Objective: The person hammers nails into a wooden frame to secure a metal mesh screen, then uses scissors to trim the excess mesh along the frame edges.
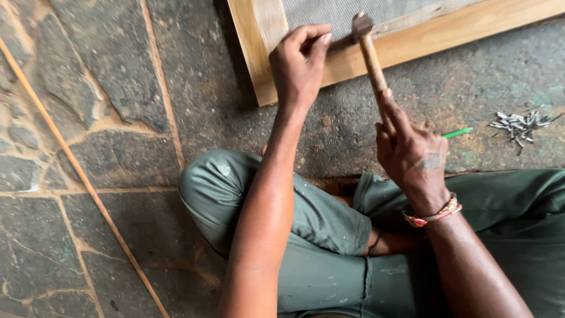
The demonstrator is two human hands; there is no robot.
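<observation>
Pale yellow wood frame (412, 44) with grey mesh (353, 12); brown-handled hammer (372, 62); green pencil (458, 133); silvery nails (521, 126); grey-brown stone floor (88, 118); olive trousers (318, 235)

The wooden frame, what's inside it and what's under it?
Inside the wooden frame is pale wire mesh. The left hand rests on the frame while the right hand holds a hammer. Under it lies stone floor; the part beneath stays hidden.

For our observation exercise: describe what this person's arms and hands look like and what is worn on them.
Both forearms are bare, with no sleeves or gloves. The right hand has a faded dark marking on its back and a braided red, orange and white thread band at the wrist. The left hand wears nothing.
</observation>
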